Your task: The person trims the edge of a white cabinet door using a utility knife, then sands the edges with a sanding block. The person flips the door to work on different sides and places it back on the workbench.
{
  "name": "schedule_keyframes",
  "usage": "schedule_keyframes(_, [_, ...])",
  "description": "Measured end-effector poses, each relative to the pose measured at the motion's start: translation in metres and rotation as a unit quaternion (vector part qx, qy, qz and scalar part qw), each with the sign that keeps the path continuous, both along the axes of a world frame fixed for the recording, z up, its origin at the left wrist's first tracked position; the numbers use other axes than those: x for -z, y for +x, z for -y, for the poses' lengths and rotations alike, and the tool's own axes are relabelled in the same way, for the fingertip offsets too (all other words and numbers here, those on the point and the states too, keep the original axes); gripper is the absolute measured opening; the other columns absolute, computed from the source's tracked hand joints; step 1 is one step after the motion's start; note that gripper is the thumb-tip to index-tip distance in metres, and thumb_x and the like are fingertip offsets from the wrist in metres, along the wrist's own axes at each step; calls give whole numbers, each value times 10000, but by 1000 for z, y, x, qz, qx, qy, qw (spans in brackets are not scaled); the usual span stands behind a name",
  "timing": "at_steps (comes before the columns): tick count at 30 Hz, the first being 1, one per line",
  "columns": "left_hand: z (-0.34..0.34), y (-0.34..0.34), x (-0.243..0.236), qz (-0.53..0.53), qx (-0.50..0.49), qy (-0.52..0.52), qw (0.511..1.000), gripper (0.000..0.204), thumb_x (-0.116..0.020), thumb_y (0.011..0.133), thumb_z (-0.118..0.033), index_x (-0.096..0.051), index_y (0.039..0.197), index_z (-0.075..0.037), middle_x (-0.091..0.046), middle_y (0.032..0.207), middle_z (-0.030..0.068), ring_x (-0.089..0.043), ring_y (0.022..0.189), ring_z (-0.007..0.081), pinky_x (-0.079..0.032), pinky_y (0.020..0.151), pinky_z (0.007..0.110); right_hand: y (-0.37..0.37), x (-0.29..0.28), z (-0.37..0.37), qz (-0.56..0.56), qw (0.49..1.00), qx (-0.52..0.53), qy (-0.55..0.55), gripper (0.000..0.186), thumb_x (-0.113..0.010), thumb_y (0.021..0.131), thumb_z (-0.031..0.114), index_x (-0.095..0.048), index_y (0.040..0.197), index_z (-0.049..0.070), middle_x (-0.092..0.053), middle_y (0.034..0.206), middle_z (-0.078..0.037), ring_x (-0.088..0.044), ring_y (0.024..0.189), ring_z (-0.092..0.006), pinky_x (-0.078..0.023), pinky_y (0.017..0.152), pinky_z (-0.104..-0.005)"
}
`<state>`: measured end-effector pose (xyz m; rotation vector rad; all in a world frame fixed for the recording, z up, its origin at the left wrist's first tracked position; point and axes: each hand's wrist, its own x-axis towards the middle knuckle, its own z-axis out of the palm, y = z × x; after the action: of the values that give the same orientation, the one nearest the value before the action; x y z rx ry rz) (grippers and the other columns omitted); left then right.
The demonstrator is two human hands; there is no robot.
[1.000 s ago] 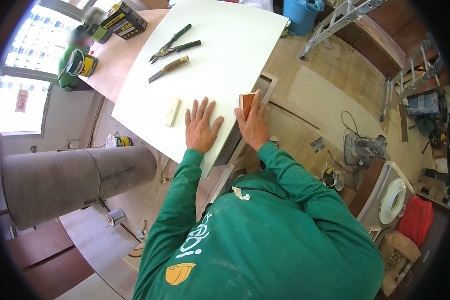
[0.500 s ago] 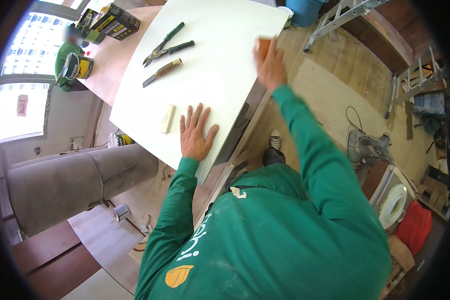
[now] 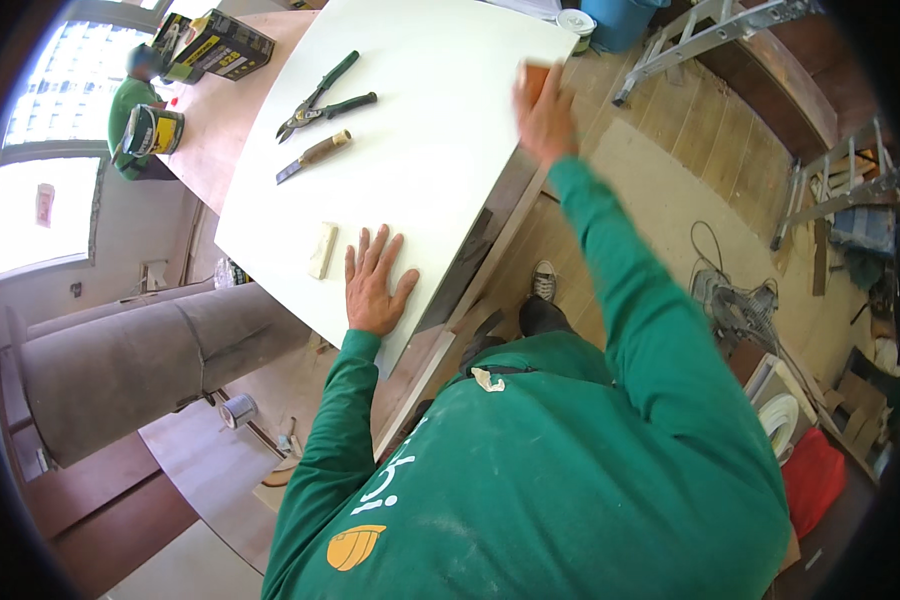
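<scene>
A white panel (image 3: 430, 150) lies in front of me. My left hand (image 3: 374, 288) rests flat on its near end with the fingers spread. At the panel's far right edge my right hand (image 3: 548, 122), slightly blurred, grips an orange-brown sanding block (image 3: 536, 80) against the edge. Beside my left fingers lies a small off-white bar (image 3: 322, 250). Farther off on the panel are metal snips with dark green handles (image 3: 325, 104) and a chisel with a wooden handle (image 3: 316, 155).
A pinkish board (image 3: 235, 75) beyond the panel bears a dark box-shaped can (image 3: 228, 45) and a tub (image 3: 154, 130). A person in green (image 3: 128, 110) stands behind it. A large grey roll (image 3: 160, 360) lies at left. Ladders (image 3: 710, 40) and a blue bucket (image 3: 615, 22) stand at right.
My right hand has shifted slightly up along the panel edge with the sanding block. My left hand stays flat on the panel. The whole view has tilted a little.
</scene>
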<state>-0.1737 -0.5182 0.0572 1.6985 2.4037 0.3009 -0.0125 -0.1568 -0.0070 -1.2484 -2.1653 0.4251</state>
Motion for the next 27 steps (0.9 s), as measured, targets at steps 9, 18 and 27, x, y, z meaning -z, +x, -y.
schedule_keyframes(9, [7,2,2,-9,1,23,1000,726,-578,1086,-624,-535,1657,-177,-403,1781,99,-234,1695,361,-114,1391,545,21,-20,105,-37,982,-93,-159,944,-527,1121,552,-130,1749,-32,-568,1332,-411,-698,1040,-538,-632,870,-566])
schedule_keyframes(18, [-12,38,0,-47,4,-31,998,997,-739,931,-629,-367,1748,-196,-206,1824,242,-85,1695,505,-23,1303,773,20,31,141,165,957,-60,230,905,-546,1130,525,-166,1744,-21,-456,1484,-457,-671,1162,-535,-646,898,-545])
schedule_keyframes(27, [-13,45,6,-20,31,1,999,952,-756,916,-465,-360,1754,-245,-214,1849,135,-91,1715,431,4,1341,726,19,-6,6,9,997,-26,-73,880,-512,1135,533,-210,1727,-44,-520,1444,-433,-699,1092,-510,-635,870,-538])
